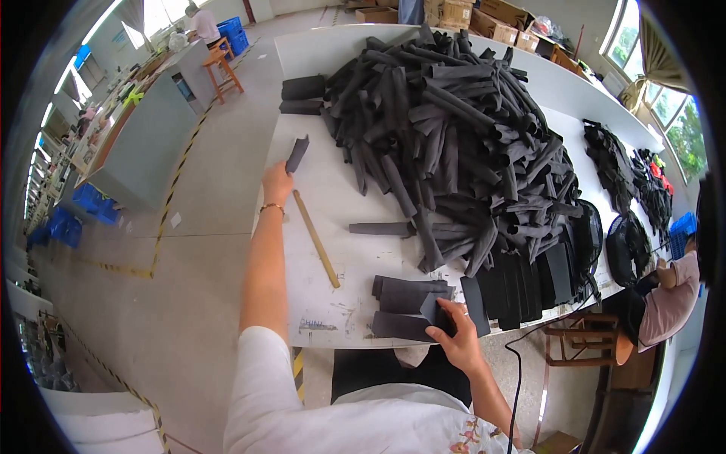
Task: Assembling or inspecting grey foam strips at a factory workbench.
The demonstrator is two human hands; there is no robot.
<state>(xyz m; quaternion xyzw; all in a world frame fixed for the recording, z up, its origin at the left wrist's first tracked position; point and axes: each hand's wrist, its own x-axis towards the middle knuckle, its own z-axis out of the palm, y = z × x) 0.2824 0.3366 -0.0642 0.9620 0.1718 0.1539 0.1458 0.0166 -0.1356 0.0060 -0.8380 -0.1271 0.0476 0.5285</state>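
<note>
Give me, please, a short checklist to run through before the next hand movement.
1. Strip held in the left hand: ok, raised above the table.
2. Right hand on the folded piece: ok, at the table's near edge; how firm the grip is, cannot tell.
3. Stick out of both hands: ok, it lies on the table.
4. Pile in tidy order: not ok, its pieces lie jumbled at many angles.
5. Cable free of the right forearm: cannot tell, it hangs close by in this view.
</note>
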